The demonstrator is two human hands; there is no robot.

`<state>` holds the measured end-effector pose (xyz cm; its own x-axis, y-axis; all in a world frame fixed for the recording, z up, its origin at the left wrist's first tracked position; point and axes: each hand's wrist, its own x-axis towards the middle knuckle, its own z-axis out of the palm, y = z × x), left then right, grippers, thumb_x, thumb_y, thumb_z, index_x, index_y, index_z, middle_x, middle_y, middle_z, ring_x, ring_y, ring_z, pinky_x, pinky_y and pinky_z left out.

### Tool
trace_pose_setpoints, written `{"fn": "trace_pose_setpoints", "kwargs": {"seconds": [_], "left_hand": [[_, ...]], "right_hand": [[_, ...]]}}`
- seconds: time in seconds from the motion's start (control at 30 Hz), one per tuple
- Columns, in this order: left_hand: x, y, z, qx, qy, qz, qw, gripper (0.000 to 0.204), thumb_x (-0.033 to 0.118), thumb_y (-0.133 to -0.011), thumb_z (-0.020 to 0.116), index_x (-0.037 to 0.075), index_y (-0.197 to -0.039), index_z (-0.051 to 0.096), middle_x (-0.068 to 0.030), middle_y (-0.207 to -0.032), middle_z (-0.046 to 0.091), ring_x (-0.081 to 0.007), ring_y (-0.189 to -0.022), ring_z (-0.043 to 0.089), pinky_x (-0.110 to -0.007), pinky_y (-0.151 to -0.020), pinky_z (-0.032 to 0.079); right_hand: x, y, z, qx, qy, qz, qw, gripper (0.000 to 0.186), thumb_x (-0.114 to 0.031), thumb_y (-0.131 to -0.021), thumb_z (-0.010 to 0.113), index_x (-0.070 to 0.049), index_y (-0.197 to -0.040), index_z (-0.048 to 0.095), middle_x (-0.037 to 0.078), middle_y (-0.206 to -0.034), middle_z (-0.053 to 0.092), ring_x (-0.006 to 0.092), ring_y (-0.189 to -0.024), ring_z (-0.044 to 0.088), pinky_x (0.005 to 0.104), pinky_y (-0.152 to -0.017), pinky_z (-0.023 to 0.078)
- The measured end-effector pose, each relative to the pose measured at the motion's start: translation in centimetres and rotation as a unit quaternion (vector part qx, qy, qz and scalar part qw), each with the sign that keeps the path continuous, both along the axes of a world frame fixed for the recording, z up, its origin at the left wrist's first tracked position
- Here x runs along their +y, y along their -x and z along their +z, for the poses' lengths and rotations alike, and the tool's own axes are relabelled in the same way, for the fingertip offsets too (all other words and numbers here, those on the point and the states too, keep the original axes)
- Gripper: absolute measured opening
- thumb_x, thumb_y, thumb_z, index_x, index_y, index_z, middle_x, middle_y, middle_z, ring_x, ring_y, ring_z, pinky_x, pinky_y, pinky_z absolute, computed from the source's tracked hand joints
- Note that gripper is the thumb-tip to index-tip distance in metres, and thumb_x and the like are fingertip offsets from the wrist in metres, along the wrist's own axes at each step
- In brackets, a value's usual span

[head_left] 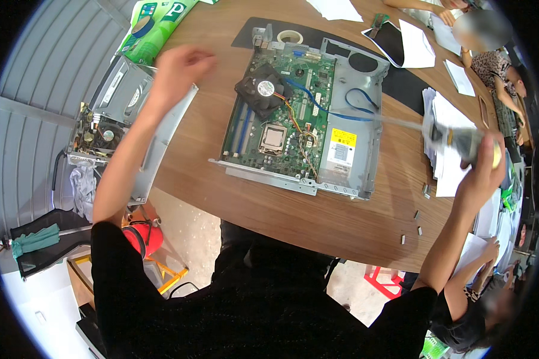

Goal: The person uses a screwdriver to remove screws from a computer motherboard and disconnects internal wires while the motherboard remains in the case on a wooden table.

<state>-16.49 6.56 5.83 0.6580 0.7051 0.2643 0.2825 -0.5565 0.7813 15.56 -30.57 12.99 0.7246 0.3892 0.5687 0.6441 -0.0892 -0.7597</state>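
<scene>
My right hand (pixel 482 164) grips a screwdriver (pixel 461 143), blurred by motion. Its long thin shaft points left over the edge of an open metal computer case (pixel 356 161). Inside the case lies a green motherboard (pixel 308 119) with a bare processor (pixel 273 139) near its front. A black cooling fan (pixel 260 90) rests tilted over the board's left part, its coloured wires trailing down. One blue cable (pixel 356 96) loops across the case. Left of the case, my left hand (pixel 183 72) hovers with fingers curled together; blur hides whatever they may hold.
Another opened computer unit (pixel 114 107) stands at the left edge. A tape roll (pixel 290 37) sits behind the case. Paper stacks (pixel 449 143) and small metal pieces (pixel 419 231) lie to the right. Co-workers (pixel 491 72) sit at the far and near right.
</scene>
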Motion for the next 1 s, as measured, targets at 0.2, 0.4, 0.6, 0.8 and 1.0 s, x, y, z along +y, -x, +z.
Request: {"fn": "trace_pose_setpoints", "kwargs": {"seconds": [0.2,0.4,0.6,0.8,1.0], "left_hand": [[-2.0,-17.4,-3.4,0.044,-0.057,-0.179,0.981,0.018,0.014,-0.088,0.065,0.000,-0.098,0.071,-0.0083,-0.082,0.071,-0.0139,-0.073,0.069,-0.028,-0.063,0.053],[-2.1,-22.9,-6.7,0.033,0.226,-0.190,0.955,0.025,0.017,-0.094,0.062,-0.005,-0.106,0.066,-0.0131,-0.095,0.069,-0.0185,-0.083,0.068,-0.029,-0.075,0.057],[-2.5,-19.7,-5.1,-0.033,0.396,-0.194,0.897,0.027,0.019,-0.095,0.062,-0.003,-0.110,0.064,-0.0143,-0.107,0.066,-0.0187,-0.093,0.067,-0.029,-0.084,0.056],[-3.2,-17.2,-3.8,-0.058,0.330,-0.225,0.915,0.021,0.007,-0.087,0.069,-0.005,-0.104,0.066,-0.0118,-0.096,0.069,-0.0157,-0.084,0.068,-0.028,-0.079,0.057],[-4.2,-16.1,-3.1,-0.117,0.319,-0.246,0.908,0.018,-0.002,-0.083,0.069,-0.005,-0.101,0.065,-0.0142,-0.092,0.069,-0.0208,-0.086,0.070,-0.031,-0.078,0.059]], "right_hand": [[7.3,-2.2,-0.9,-0.087,0.051,-0.011,0.995,0.034,-0.033,-0.088,0.070,0.000,-0.090,0.064,0.001,-0.067,0.058,0.0058,-0.059,0.050,0.0224,-0.051,0.038],[8.9,-3.6,-1.2,-0.027,0.029,-0.011,0.999,0.029,-0.031,-0.090,0.068,-0.002,-0.087,0.064,-0.001,-0.063,0.056,0.0045,-0.056,0.050,0.0208,-0.050,0.038],[7.1,-5.0,-1.8,0.041,-0.024,-0.037,0.998,0.031,-0.032,-0.094,0.061,-0.002,-0.088,0.062,0.001,-0.064,0.055,0.0065,-0.052,0.049,0.0212,-0.048,0.036],[6.2,-5.6,-3.7,0.176,-0.068,-0.006,0.982,0.035,-0.035,-0.097,0.055,-0.003,-0.084,0.058,0.002,-0.062,0.053,0.0097,-0.048,0.046,0.0234,-0.046,0.035],[5.8,-4.9,-3.5,0.187,-0.074,0.022,0.979,0.035,-0.036,-0.098,0.054,-0.003,-0.083,0.057,0.004,-0.063,0.055,0.0106,-0.048,0.048,0.0233,-0.046,0.036]]}}
